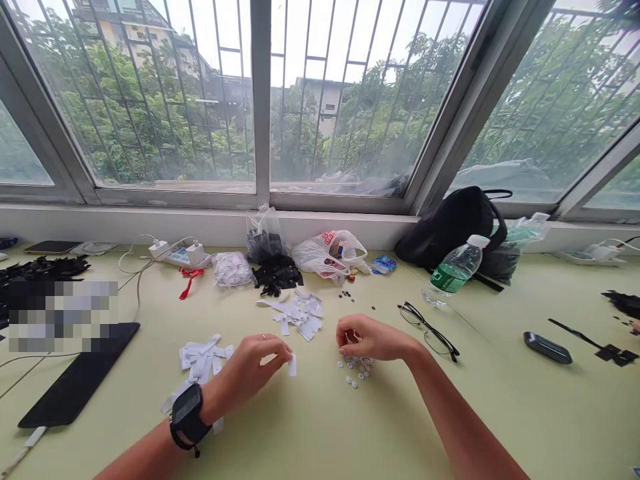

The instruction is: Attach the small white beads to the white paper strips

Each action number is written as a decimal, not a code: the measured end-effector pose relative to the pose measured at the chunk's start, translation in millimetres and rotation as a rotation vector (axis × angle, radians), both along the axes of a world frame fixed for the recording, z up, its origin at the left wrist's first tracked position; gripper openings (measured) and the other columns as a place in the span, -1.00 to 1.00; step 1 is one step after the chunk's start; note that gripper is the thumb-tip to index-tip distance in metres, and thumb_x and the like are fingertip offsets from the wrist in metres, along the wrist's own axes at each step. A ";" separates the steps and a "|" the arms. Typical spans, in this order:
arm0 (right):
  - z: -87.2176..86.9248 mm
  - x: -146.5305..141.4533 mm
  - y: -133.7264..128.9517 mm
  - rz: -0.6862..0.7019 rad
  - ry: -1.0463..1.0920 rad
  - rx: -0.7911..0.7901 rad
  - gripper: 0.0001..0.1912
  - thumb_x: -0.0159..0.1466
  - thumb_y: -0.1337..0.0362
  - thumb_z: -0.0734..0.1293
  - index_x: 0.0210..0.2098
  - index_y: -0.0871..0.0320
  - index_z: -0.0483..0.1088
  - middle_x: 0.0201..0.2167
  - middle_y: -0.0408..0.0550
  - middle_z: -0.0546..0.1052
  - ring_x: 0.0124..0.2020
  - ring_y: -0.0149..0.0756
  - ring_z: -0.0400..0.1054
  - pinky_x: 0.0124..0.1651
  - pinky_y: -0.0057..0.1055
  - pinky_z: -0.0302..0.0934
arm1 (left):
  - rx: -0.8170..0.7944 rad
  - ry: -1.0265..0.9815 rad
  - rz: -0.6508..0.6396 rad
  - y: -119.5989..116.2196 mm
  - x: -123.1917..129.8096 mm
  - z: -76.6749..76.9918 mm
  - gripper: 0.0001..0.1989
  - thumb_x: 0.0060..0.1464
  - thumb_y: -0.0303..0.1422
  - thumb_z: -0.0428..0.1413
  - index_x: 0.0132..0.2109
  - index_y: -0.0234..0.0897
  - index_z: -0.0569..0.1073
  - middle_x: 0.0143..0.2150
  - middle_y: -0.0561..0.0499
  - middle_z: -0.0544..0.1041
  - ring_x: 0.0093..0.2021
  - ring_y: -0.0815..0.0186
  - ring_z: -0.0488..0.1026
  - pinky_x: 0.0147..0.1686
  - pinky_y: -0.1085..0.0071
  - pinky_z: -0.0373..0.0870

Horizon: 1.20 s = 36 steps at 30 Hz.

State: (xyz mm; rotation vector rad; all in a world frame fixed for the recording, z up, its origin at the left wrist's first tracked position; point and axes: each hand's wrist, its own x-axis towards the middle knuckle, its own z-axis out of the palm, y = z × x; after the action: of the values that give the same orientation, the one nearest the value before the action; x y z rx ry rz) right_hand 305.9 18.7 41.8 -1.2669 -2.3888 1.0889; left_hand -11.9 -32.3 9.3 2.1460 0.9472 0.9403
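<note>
While the left hand [245, 373] pinches one white tag [293, 365] between thumb and fingertips, the tag's long axis runs about 12 to 6, upright in view, sitting at the hand's 3 o'clock. Right hand [373, 339] is curled just above the small white buttons [357, 369], pile at its 6 o'clock; fingers nearly closed, pads hidden, so cannot tell if it holds anything. Right hand is nearer the buttons, left nearer the tags. Counts: 2 hands, 1 tag in grip, 2 loose heaps: white tag heap [203, 363] at left hand's 9 o'clock, second tag heap [299, 313] at its 1 o'clock. Buttons roughly 20, overlapping, no exact count. One pair of black-framed glasses [430, 330] lies at right hand's 3 o'clock.
</note>
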 end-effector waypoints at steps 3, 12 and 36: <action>7.2 -16.3 -4.6 -0.026 0.188 0.075 -0.82 0.28 0.14 0.41 -0.31 0.13 0.51 -0.31 -0.08 0.54 -0.31 -0.27 0.37 -0.23 -0.36 0.31 | 0.003 -0.034 -0.004 -0.4 0.3 -1.1 -0.79 0.32 -0.34 0.14 -0.28 -0.15 0.63 -0.18 -0.04 0.70 -0.17 0.21 0.62 -0.11 0.37 0.46; -21.3 -88.1 -28.5 -0.088 0.764 -0.187 -0.65 0.21 0.03 0.54 -0.25 0.17 0.49 -0.37 -0.10 0.49 -0.34 -0.32 0.36 -0.26 -0.37 0.30 | 0.007 -0.136 0.012 -1.3 2.0 -2.6 -0.78 0.33 -0.28 0.15 -0.26 -0.13 0.67 -0.16 -0.06 0.71 -0.17 0.20 0.63 -0.10 0.34 0.49; -21.7 -94.1 -38.7 -0.080 0.816 -0.034 -0.84 0.27 0.23 0.51 -0.25 0.18 0.53 -0.33 -0.07 0.55 -0.27 -0.28 0.45 -0.09 -0.28 0.41 | 0.117 -0.164 0.062 -3.9 4.7 -3.5 -0.88 0.28 -0.41 0.18 -0.23 -0.16 0.62 -0.23 -0.01 0.68 -0.21 0.25 0.61 -0.15 0.37 0.49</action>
State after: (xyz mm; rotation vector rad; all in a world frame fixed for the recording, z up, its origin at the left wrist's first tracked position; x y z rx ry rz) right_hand 211.7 -19.9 20.1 -0.7029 -1.6913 1.2966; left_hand -7.2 -36.2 5.8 2.1067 0.9023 1.2091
